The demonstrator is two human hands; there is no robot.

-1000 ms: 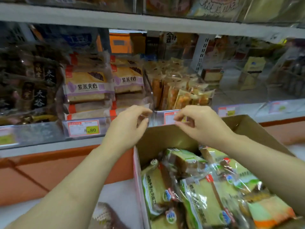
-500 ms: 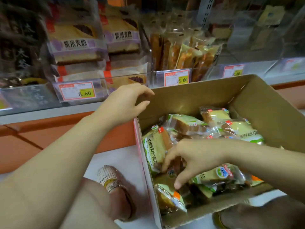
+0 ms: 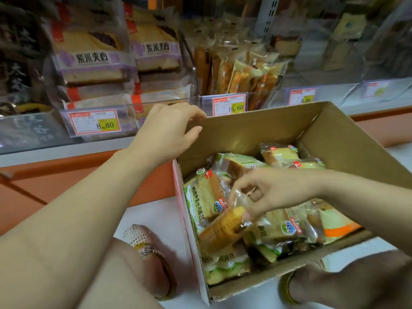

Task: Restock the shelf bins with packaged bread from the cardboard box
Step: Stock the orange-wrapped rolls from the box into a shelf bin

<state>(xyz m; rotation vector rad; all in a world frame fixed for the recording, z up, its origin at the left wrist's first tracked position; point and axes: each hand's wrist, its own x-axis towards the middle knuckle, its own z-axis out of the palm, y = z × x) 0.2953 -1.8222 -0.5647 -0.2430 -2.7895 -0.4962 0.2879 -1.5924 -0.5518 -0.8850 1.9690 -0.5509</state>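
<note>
Dropped from the shelf bins (image 3: pixel 263 93), right hand (image 3: pixel 274 192) pinches a bread packet (image 3: pixel 223 226) mid-frame for restocking; left hand (image 3: pixel 165 134) at cardboard box (image 3: pixel 256 130) corner, grip unclear.

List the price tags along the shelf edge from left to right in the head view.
8.80 tag → 15.60 tag → second 8.80 tag → blurred tag, unreadable.

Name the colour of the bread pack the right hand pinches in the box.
The pack is golden orange under clear film; head view shows it best.
</note>
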